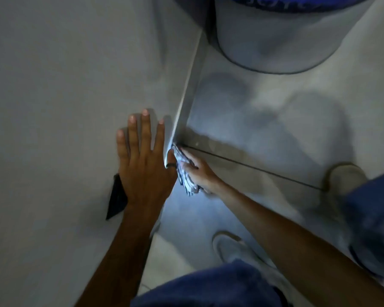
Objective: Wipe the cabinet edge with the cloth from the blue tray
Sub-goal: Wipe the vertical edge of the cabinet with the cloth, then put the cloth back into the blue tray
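The white cabinet (64, 85) fills the left of the view, and its vertical edge (186, 89) runs down to the floor. My left hand (144, 165) lies flat on the cabinet face, fingers spread, a dark ring on the thumb. My right hand (197, 169) grips a crumpled blue-and-white checked cloth (185, 176) and presses it against the bottom of the cabinet edge, close to the floor. The blue tray is not in view.
A pale round bin (275, 36) with a blue liner at its rim stands on the tiled floor beyond the edge. My two light shoes (233, 247) (346, 176) and blue trouser legs are at the lower right. A dark flat piece (116, 200) shows under my left wrist.
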### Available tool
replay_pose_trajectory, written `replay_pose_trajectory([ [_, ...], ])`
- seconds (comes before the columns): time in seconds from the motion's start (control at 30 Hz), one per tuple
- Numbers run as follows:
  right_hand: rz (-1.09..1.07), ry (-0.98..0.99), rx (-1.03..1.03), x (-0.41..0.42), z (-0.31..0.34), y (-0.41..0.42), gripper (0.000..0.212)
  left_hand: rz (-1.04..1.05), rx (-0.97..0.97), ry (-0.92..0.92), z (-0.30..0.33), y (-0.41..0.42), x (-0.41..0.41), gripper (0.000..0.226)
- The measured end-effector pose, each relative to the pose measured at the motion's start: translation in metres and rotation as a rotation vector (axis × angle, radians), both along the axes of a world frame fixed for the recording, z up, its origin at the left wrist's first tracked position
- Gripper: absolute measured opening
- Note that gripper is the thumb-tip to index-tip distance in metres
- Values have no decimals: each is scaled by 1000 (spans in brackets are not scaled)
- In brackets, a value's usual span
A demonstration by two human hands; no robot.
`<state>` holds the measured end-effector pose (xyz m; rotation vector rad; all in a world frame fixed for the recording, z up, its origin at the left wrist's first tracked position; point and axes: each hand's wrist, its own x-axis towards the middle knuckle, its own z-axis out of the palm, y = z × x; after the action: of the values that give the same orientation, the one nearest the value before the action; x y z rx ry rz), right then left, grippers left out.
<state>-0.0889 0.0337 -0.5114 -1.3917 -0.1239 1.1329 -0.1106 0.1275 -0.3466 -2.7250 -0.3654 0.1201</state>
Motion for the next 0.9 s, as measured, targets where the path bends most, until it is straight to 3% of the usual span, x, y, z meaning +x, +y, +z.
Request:
replay_pose_trajectory([
  [0.2,51,70,-228,66,154,-103,67,249,-443,-48,86,-51,1,63],
  [0.33,175,-170,-249,139,261,-147,59,331,-598,-78,158,-88,6,68],
  [0.47,88,-443,-291,230,324,-152,34,268,-680,-126,202,-108,46,67],
  [0.6,-31,-735,-370,329,325,-128,23,268,-702,-180,201,-111,98,65],
  [0.67,31,-694,-406,372,306,-112,27,320,-698,-200,192,-115,120,65],
  [0.77,300,-598,-534,409,268,-99,24,416,-697,-208,178,-126,141,65],
  [0.9,673,-754,-736,419,266,-98,32,524,-693,-177,182,-143,147,67],
])
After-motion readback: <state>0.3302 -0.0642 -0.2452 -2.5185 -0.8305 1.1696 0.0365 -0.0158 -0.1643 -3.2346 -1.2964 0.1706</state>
